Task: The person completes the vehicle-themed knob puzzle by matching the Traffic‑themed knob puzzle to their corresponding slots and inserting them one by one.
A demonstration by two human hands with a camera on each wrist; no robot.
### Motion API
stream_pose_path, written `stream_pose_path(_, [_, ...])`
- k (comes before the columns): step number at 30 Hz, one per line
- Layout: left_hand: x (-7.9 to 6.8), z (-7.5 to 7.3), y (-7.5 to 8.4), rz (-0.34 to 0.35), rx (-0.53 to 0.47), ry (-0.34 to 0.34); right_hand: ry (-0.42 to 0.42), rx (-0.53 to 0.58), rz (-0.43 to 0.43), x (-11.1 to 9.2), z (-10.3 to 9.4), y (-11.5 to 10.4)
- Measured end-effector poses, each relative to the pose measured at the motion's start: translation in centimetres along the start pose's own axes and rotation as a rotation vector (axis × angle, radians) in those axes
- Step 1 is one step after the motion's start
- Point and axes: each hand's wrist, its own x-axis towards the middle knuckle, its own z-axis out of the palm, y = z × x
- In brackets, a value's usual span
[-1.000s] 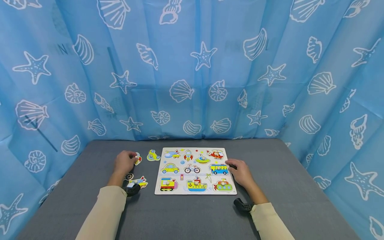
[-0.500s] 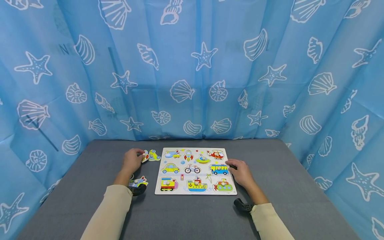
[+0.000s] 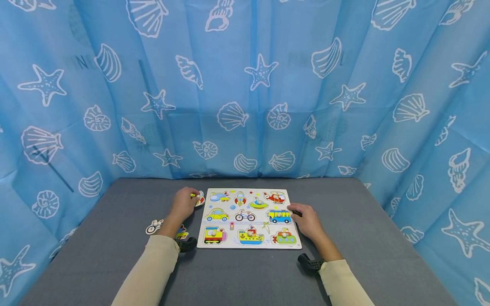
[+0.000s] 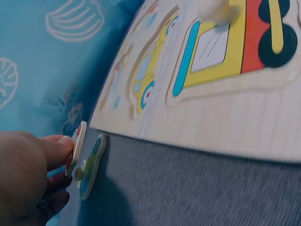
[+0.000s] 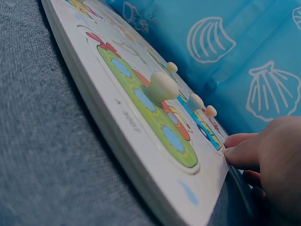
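Observation:
My left hand pinches a red-and-white puzzle piece between thumb and fingers, just left of the puzzle board. Below it in the left wrist view, a car piece with a knob stands tilted, partly behind the fingers. Touching the board's right edge beside the bus piece are the fingertips of my right hand. On the board, the plane, rocket, car and bicycle places show recessed pictures without knobs. Knobbed pieces such as the train and submarine sit in theirs.
A bicycle-like piece lies on the grey table left of my left forearm. The plane piece is partly hidden by that wrist. Behind the table hangs a blue curtain with shell prints.
My left hand has moved right with the red-and-white piece, over to the car piece by the board. The bicycle-like piece is now uncovered. My right hand stays at the board's edge.

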Motion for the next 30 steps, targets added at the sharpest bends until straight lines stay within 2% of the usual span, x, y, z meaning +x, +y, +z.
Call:
stream_pose_path(8, [0.0, 0.9, 1.8, 0.038, -0.034, -0.008, 0.014, 0.004, -0.018, 0.1, -0.1, 0.1])
stream_pose_path(15, [-0.3, 2.2, 3.4, 0.038, -0.083, -0.035, 0.01, 0.002, -0.037, 0.0, -0.1, 0.3])
stream_pose_path(20, [-0.3, 3.3, 4.4, 0.08, -0.132, -0.056, 0.013, 0.007, -0.026, 0.0, 0.0, 0.4])
stream_pose_path(30, [-0.2, 5.2, 5.7, 0.103, -0.094, -0.09, 0.013, -0.003, -0.037, 0.0, 0.0, 0.3])
